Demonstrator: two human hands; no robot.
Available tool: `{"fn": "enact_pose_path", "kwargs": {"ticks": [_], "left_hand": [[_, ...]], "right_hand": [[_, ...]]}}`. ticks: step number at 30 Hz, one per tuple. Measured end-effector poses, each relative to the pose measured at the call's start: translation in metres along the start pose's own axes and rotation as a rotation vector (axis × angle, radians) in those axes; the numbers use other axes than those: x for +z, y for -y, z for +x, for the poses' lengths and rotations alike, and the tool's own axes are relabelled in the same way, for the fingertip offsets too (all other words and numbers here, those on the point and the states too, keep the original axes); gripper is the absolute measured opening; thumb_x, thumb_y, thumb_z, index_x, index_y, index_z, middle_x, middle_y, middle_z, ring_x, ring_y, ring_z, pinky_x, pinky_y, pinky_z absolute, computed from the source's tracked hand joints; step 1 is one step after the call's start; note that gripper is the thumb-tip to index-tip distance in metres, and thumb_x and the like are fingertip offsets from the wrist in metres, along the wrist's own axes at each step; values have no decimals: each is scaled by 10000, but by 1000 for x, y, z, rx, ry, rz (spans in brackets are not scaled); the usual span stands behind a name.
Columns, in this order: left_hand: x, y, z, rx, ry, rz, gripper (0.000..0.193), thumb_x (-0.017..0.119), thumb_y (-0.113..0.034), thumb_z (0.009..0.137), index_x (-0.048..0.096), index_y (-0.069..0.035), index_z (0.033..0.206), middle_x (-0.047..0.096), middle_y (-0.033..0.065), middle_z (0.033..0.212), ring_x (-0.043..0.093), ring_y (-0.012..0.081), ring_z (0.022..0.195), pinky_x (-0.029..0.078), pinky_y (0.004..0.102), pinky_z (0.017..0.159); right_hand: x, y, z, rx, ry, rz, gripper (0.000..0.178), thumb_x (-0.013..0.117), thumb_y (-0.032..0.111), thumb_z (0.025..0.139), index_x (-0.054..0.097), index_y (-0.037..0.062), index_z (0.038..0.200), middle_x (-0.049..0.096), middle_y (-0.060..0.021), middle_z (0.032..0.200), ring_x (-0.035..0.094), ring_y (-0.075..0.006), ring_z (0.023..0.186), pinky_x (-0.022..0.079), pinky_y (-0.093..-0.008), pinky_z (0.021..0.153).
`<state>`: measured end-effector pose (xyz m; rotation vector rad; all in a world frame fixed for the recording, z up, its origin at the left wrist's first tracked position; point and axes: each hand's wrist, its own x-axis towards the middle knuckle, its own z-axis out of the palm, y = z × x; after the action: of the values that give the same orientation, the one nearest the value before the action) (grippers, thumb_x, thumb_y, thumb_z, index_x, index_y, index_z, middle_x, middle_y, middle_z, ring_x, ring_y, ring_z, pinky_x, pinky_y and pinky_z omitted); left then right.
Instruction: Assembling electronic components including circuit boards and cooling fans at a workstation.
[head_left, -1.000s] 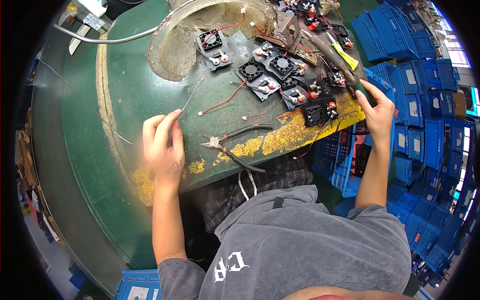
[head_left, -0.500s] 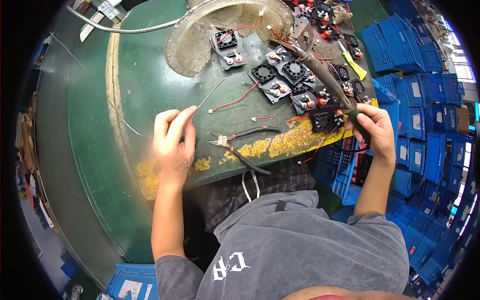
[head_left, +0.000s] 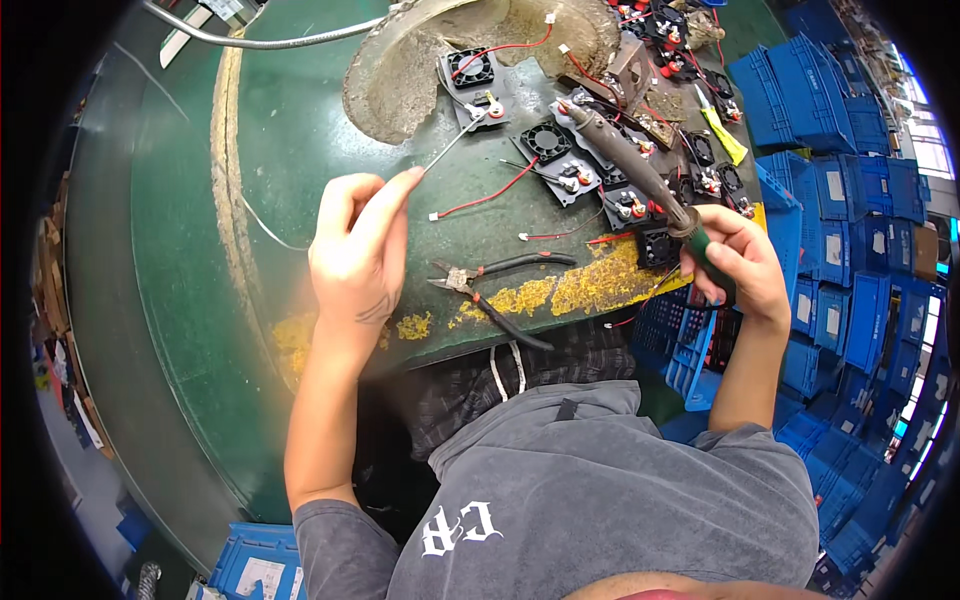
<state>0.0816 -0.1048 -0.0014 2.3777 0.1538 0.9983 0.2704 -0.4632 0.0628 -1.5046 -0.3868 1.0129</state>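
Observation:
My left hand [head_left: 358,240] pinches a thin grey solder wire [head_left: 452,145] between thumb and fingertips. The wire's free end reaches the terminals of a black fan board [head_left: 472,72] beside the stone-like basin; whether it touches them is hard to tell. In my right hand [head_left: 745,262] is the green handle of a soldering iron [head_left: 640,165]. Its tip points away from me and to the left, over the grouped fan boards and apart from the wire. Another fan board [head_left: 547,143] with a red lead lies between my hands. Cutting pliers [head_left: 458,278] rest with spread handles near the table edge.
A rough grey basin [head_left: 385,95] stands at the back. A metal holder [head_left: 630,70] and more fan boards crowd the right, with a yellow-green tube [head_left: 725,138] beside them. Blue crates [head_left: 785,90] stack beyond the table [head_left: 290,130]. A grey cable [head_left: 260,34] crosses the far left.
My left hand has moved forward, bringing the wire's end to the far fan board's terminals. The soldering iron's tip has come away from the metal holder toward the left. The view has shifted slightly.

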Motion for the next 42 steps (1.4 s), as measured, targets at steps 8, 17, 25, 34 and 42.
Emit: {"fn": "enact_pose_path", "kwargs": {"ticks": [8,17,25,34,42], "left_hand": [[17,10,18,15,-18,99,416,722,88,769,783,-109,1131,599,61,941,587,181,642,501,318,587],[30,27,7,-7,-24,70,391,726,66,784,778,-121,1124,604,61,931,610,196,657,522,332,593],[33,28,6,-16,-13,81,338,713,47,802,756,-120,1092,600,75,910,645,248,730,536,362,620],[37,32,5,-30,-3,63,352,705,49,811,742,-138,1107,596,77,915,654,258,753,546,366,630],[37,32,5,-32,-3,78,349,703,48,825,741,-143,1115,600,83,927,664,266,775,554,375,640]], "right_hand": [[40,16,15,-188,-376,-640,390,660,-46,952,565,5,1327,694,-37,1029,605,-39,774,449,-169,616],[51,2,44,-386,-454,-1059,378,713,-29,919,676,26,1291,733,-52,979,628,-72,767,506,-233,668],[52,2,56,-301,-455,-990,345,747,29,903,705,22,1245,766,-143,1041,735,-192,954,560,-320,860],[33,-1,64,-312,-366,-978,348,698,10,961,685,30,1309,716,-9,949,592,-45,734,504,-215,629],[27,-2,68,-209,-331,-811,342,671,17,984,665,-1,1325,724,-24,937,583,-41,709,485,-208,611]]}}
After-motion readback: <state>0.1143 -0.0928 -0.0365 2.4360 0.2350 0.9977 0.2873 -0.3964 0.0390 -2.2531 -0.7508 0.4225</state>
